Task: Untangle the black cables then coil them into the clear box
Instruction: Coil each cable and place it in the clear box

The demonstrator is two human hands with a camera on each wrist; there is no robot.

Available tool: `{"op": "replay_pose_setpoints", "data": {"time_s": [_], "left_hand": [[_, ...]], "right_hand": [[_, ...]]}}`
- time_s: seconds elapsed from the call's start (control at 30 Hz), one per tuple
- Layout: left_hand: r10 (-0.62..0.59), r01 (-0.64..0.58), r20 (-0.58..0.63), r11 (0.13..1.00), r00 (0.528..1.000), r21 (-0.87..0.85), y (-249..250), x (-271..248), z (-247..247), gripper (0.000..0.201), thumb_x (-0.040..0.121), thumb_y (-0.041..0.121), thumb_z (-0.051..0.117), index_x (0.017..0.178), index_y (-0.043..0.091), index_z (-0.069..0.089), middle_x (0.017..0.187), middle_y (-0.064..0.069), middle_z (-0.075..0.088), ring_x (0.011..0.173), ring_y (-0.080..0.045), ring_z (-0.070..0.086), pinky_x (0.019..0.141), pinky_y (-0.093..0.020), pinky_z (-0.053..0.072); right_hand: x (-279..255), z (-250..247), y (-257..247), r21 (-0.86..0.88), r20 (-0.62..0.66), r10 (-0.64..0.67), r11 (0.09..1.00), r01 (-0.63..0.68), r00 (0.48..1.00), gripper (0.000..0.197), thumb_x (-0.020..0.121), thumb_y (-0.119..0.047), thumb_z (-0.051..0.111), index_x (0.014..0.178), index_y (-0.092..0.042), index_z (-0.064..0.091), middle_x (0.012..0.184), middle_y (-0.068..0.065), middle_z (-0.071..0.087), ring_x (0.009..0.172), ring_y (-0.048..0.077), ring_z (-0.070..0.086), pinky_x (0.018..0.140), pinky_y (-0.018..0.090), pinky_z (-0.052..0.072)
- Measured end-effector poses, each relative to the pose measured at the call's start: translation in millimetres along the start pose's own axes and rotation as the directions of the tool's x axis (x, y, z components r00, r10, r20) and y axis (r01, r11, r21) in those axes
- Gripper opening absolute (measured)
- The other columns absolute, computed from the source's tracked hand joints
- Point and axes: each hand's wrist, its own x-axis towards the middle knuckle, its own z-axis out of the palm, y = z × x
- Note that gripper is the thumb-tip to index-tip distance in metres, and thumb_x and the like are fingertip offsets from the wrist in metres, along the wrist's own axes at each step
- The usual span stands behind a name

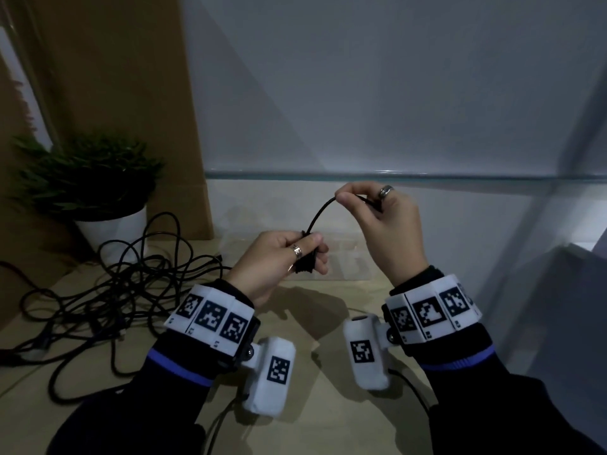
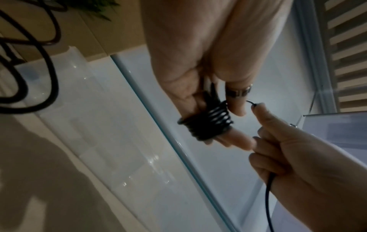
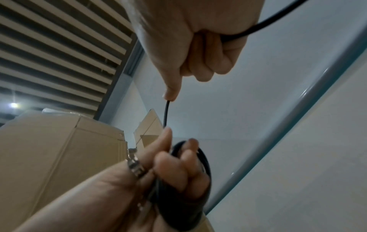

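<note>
From the head view, both hands are raised over the counter (image 1: 315, 405) with a short arc of black cable (image 1: 318, 214) running between them. The left hand (image 1: 279, 264) has its fingers curled round a small black bundle, thumb pressed on top; the right hand (image 1: 384, 224) pinches the cable at thumb and forefinger, higher and just to the right. A tangle (image 1: 108, 287) of more black cables lies on the counter to the left, in front of a plant (image 1: 88, 182) in a white pot. The box (image 1: 295, 254), clear and hard to make out, sits on the counter beyond the hands; whether it holds anything cannot be told.

The left wrist view shows what the head view hides: the bundle is a tight coil (image 2: 206, 122) of several turns wound round two extended fingers (image 2: 234, 139) of the left hand, with the thumb beside it wearing a ring (image 2: 238, 92). It also shows the cable leaving the bottom of the right fist and trailing down.

The right wrist view adds the underside of the right hand (image 3: 198, 39): fingers folded shut over the cable, which passes through the fist and out to the right, while a straight stretch (image 3: 166, 113) drops from the fingertip to the left hand (image 3: 168, 169) below.
</note>
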Motion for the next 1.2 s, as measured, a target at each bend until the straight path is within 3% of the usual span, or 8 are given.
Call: {"op": "replay_pose_setpoints", "data": {"time_s": [0.23,0.33,0.47,0.6,0.7,0.8,1.0,1.2], "left_hand": [[-0.068,0.115,0.273,0.98,0.96,-0.161,14,-11,4,0.035,0.087,0.026,0.044,0.085,-0.002,0.065,0.07,-0.009,0.067,0.06,-0.015,0.064,0.066,-0.019,0.052],[-0.061,0.165,0.345,0.945,0.937,-0.281,19,-16,6,0.036,0.085,0.023,0.041,0.087,-0.002,0.067,0.074,-0.012,0.068,0.063,-0.017,0.066,0.068,-0.022,0.053],[0.014,-0.024,-0.026,0.876,1.0,-0.481,17,-3,5,0.032,0.097,0.015,0.034,0.092,-0.002,0.061,0.078,-0.009,0.073,0.074,-0.015,0.07,0.071,-0.022,0.054],[0.089,-0.181,-0.322,0.946,0.942,-0.27,3,9,-9,0.03,0.099,0.023,0.04,0.092,0.006,0.064,0.084,-0.005,0.073,0.088,-0.013,0.069,0.08,-0.018,0.051],[0.081,-0.087,-0.313,0.996,0.946,-0.005,-6,10,-12,0.03,0.096,0.024,0.048,0.08,0.013,0.071,0.084,-0.007,0.072,0.089,-0.019,0.066,0.086,-0.028,0.047],[0.016,-0.008,-0.091,0.996,0.996,0.084,-1,2,-3,0.038,0.098,0.029,0.041,0.081,0.009,0.07,0.074,-0.009,0.071,0.077,-0.018,0.066,0.079,-0.03,0.046],[-0.021,0.104,0.313,0.963,0.949,-0.248,23,-17,5,0.033,0.088,0.025,0.039,0.081,-0.001,0.058,0.071,-0.013,0.066,0.065,-0.02,0.063,0.07,-0.025,0.053],[0.167,-0.252,-0.259,0.906,0.951,-0.341,8,9,-9,0.028,0.098,0.017,0.038,0.091,0.005,0.062,0.077,0.0,0.073,0.082,-0.013,0.068,0.081,-0.022,0.051]], "right_hand": [[1,-3,5,-0.012,-0.105,0.037,0.999,-0.038,0.994,0.014,0.081,-0.015,0.07,0.073,-0.025,0.066,0.075,-0.016,0.066,0.068,-0.008,0.059,0.068,0.007,0.043],[1,-3,11,-0.213,0.125,0.166,0.967,-0.137,0.978,0.019,0.082,-0.019,0.069,0.069,-0.032,0.064,0.072,-0.005,0.068,0.067,0.008,0.059,0.064,0.016,0.044],[-6,-2,7,-0.458,0.601,0.415,0.879,-0.13,0.683,0.014,0.088,-0.025,0.063,0.077,-0.028,0.07,0.049,-0.023,0.056,0.05,-0.009,0.048,0.054,0.011,0.035],[-10,-2,-2,-0.376,0.785,0.367,0.923,-0.086,0.499,0.016,0.087,-0.029,0.063,0.1,-0.025,0.073,0.084,-0.02,0.069,0.079,-0.013,0.059,0.073,0.003,0.041],[-9,0,-2,-0.261,0.707,0.188,0.965,0.005,0.682,0.012,0.085,-0.026,0.066,0.094,-0.024,0.074,0.09,0.006,0.073,0.084,0.017,0.066,0.083,0.029,0.048],[-5,0,2,-0.132,0.436,0.009,0.99,0.054,0.9,0.005,0.079,-0.018,0.072,0.083,-0.02,0.075,0.08,0.001,0.074,0.076,0.013,0.068,0.079,0.039,0.053],[-1,0,16,-0.301,0.225,0.067,0.954,0.004,0.972,0.009,0.085,-0.025,0.065,0.079,-0.026,0.072,0.083,-0.005,0.072,0.083,0.012,0.066,0.076,0.029,0.05],[-13,0,-1,-0.503,0.765,0.454,0.864,-0.016,0.457,0.021,0.092,-0.038,0.053,0.105,-0.034,0.069,0.057,-0.008,0.055,0.05,-0.001,0.048,0.055,0.016,0.039]]}}
